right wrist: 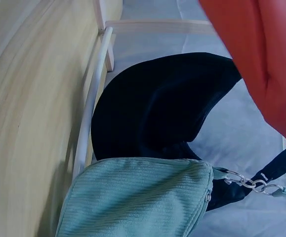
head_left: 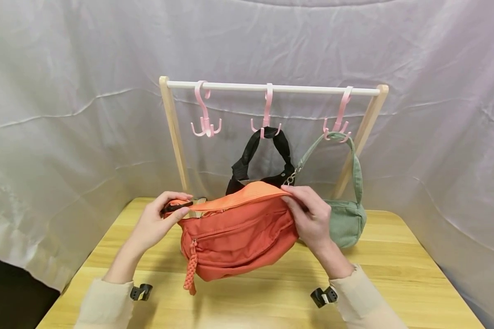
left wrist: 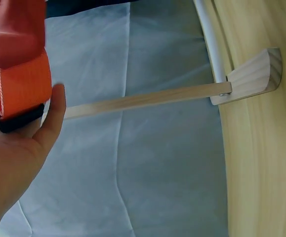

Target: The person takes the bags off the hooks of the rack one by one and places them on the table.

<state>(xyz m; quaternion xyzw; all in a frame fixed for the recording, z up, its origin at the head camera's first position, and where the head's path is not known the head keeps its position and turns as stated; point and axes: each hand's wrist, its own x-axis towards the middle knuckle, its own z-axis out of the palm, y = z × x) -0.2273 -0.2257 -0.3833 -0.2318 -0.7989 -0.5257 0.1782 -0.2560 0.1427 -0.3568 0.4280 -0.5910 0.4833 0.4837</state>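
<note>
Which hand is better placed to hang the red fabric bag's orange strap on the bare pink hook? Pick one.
Likely the left hand: it holds the orange strap nearer the bare pink hook; the right hand is across, near the green corduroy bag.

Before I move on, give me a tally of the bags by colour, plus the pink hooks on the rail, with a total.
Red bag: 1
Black bag: 1
Green bag: 1
Pink hooks: 3
Total: 6
</note>
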